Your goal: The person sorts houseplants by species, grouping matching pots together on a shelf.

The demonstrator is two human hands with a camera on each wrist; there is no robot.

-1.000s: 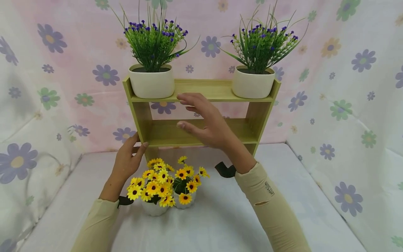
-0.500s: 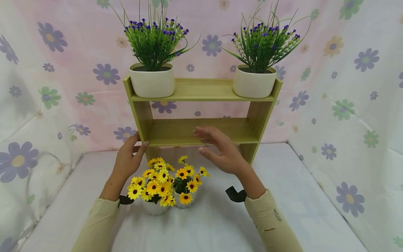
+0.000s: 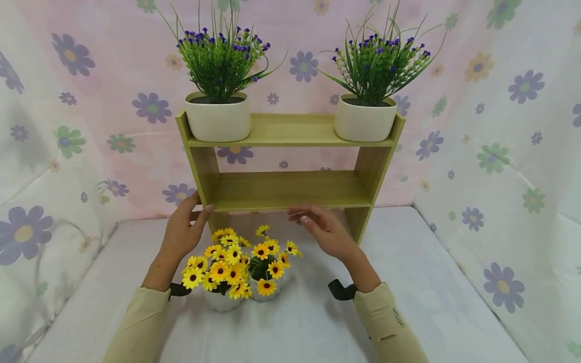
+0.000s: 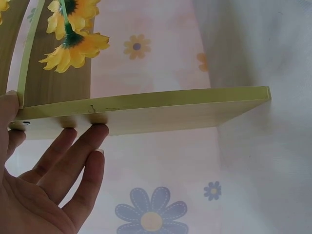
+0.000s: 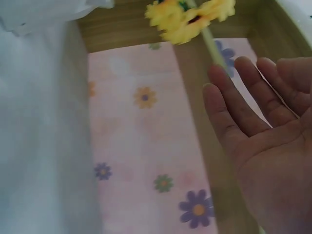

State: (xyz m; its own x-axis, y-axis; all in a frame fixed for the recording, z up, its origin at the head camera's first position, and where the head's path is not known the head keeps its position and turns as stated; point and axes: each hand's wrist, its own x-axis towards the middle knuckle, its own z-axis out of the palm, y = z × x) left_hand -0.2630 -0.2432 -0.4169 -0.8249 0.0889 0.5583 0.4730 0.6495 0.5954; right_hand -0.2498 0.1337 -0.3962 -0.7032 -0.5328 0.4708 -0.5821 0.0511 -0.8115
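Observation:
A green-yellow wooden two-tier shelf stands on the white-covered table. My left hand rests on its left side panel with straight fingers on the outer face and the thumb at the front edge. My right hand hovers open and holds nothing, just below the lower shelf's front edge and right of the yellow flowers. In the right wrist view its palm faces up near a yellow bloom. The yellow flowers stand in two small white pots.
Two white pots with green plants and purple blossoms stand on the top shelf, one at the left end and one at the right end. Floral cloth hangs behind and at both sides. The table stretches to the right.
My right hand has come down from the top shelf level to just under the lower shelf, near the yellow flowers. The left hand has stayed on the side panel.

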